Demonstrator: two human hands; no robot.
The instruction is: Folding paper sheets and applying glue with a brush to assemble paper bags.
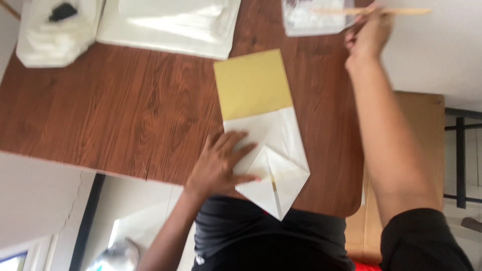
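With the left hand (221, 163) flat, fingers spread, pinning the half-folded gold-and-white paper (263, 125) at table centre, the right hand (369, 35), pinching a wooden stick (371, 11) at one o'clock, seems to be fetching glue for the fold.

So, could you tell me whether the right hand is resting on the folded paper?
No, the right hand is raised at the table's far side, holding a thin wooden stick, while the left hand presses the folded paper.
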